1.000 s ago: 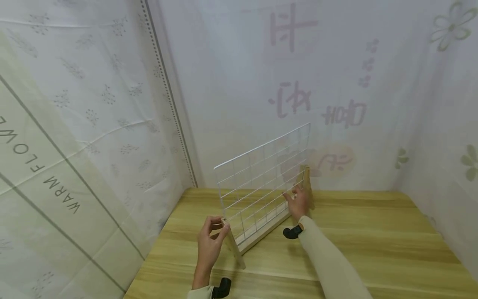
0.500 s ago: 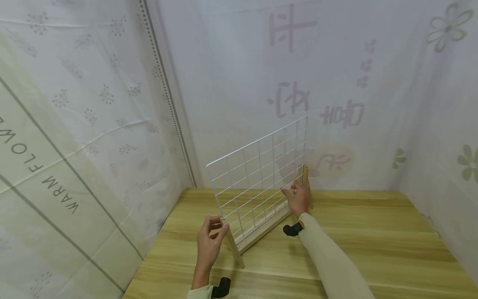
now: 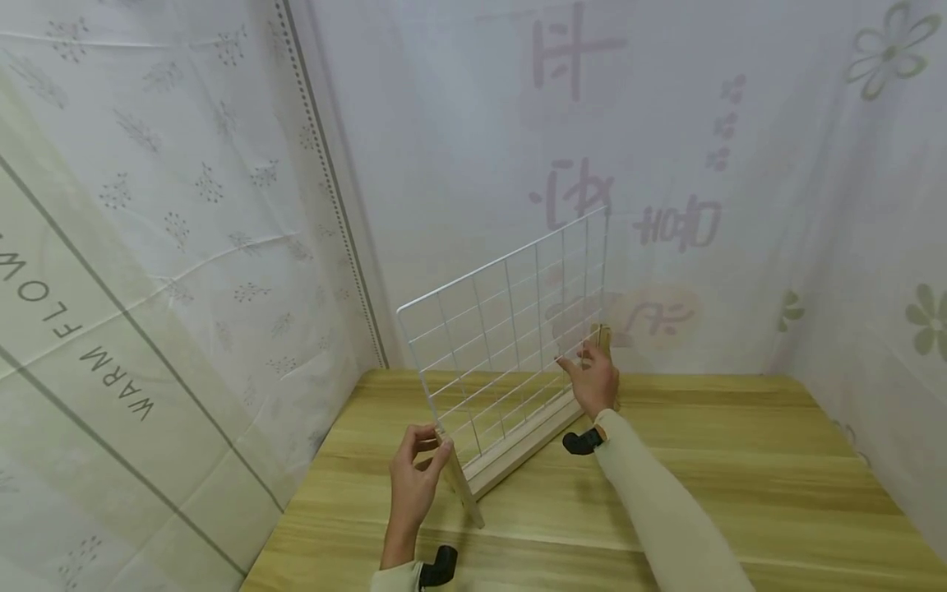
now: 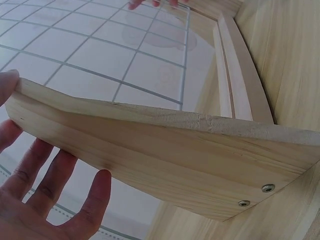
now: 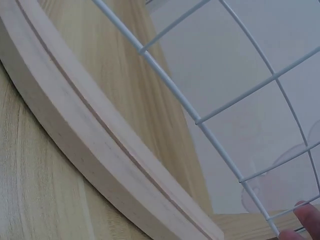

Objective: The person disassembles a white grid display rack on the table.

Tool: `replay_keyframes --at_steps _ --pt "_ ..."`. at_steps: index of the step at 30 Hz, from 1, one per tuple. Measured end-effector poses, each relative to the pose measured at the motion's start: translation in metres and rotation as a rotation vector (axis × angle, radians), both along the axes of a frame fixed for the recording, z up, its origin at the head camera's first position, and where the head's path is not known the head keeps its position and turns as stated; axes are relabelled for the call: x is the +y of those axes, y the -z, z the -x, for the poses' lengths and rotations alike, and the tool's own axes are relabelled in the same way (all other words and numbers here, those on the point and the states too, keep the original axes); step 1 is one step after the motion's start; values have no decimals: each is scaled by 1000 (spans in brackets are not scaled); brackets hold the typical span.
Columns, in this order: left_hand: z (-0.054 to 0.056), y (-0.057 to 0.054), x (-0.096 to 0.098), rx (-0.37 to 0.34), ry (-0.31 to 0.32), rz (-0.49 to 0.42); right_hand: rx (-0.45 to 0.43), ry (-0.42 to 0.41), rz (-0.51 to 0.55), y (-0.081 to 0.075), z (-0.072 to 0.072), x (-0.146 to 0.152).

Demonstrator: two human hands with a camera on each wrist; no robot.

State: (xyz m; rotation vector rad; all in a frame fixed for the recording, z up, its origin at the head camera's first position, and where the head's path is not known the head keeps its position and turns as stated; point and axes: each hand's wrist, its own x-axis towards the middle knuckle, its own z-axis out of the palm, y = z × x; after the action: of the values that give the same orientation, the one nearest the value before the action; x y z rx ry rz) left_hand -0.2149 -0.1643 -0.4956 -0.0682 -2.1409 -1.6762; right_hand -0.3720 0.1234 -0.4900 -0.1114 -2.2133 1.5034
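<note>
In the head view, a white wire grid panel (image 3: 503, 259) stands tilted above a wooden stand whose base bar (image 3: 521, 454) runs diagonally. My left hand (image 3: 414, 477) pinches the upper end of the stand's left side piece (image 3: 466, 495), thumb on one edge and fingers on the other. At the far end, my right hand (image 3: 595, 386) holds the lower part of the panel beside the right side piece (image 3: 605, 337); its exact grip is partly hidden. The right wrist view shows a gap between the panel's bottom wire (image 5: 172, 87) and the grooved bar (image 5: 95, 130).
The stand rests on a wood-grain table (image 3: 725, 493). Printed curtains (image 3: 459, 164) hang behind it and along both sides. Two metal screws (image 4: 268, 188) show on the side piece in the left wrist view. Black wrist mounts (image 3: 582, 442) sit on both sleeves.
The wire grid panel has risen, and its gap above the base bar has grown. My right hand has moved up slightly with it, while my left hand and the stand stay nearly still.
</note>
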Motion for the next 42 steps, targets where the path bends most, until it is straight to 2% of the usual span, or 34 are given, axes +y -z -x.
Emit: replay_keyframes --at_steps 7,16,29,42 --pt "0 -1 1 -30 3 -6 20 22 -29 -10 -1 0" --pt "2 0 2 -3 3 -18 86 64 -73 -26 2 3" --pt "1 1 2 0 -11 -16 55 68 -75 -45 0 1" --pt "0 0 2 -25 -9 -25 77 66 -59 -61 -1 2"
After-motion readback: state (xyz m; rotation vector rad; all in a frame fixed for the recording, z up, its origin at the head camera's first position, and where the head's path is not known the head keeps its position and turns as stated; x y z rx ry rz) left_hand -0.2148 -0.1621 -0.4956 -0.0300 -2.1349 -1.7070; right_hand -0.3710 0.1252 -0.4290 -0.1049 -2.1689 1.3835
